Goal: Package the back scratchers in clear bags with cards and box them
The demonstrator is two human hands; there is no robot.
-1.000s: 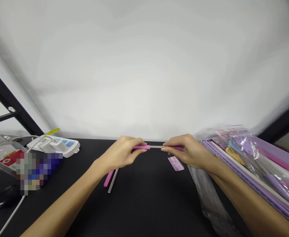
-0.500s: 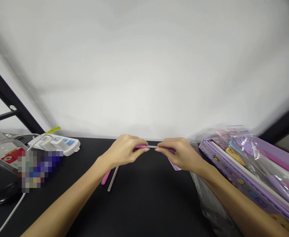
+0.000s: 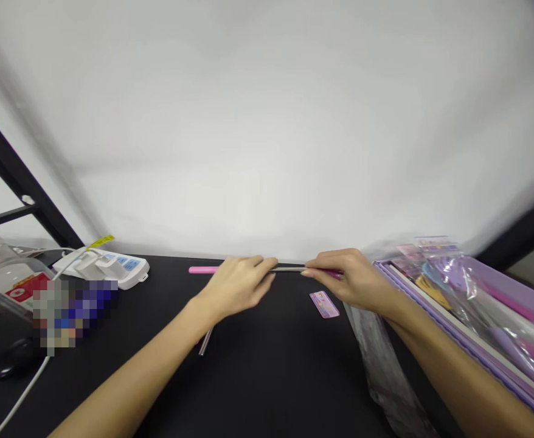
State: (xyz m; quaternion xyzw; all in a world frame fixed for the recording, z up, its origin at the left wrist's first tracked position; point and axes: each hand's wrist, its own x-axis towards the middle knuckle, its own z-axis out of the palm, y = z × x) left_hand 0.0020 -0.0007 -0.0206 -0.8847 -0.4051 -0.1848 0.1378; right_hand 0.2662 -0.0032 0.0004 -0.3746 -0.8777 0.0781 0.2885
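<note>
My left hand (image 3: 239,283) is closed over a pink rod (image 3: 203,269), whose rounded end sticks out to its left near the back edge of the desk. A thin metal rod (image 3: 289,269) spans the gap between both hands. My right hand (image 3: 346,277) pinches it at a dark pink part (image 3: 333,273). Beneath my left wrist another metal rod (image 3: 206,342) lies on the desk, partly hidden. A small pink and purple card (image 3: 325,304) lies below my right hand.
At the right stands a purple box (image 3: 490,271) with wrapped items in it, and a clear plastic bag (image 3: 381,365) lies beside it. To the left are a white power strip (image 3: 130,267), a clear container (image 3: 16,292), a black mouse (image 3: 14,359) and a white cable (image 3: 25,389).
My right hand has moved right, so more of the metal rod shows between my hands. A pink rod end now sticks out left of my left hand. The card is more exposed.
</note>
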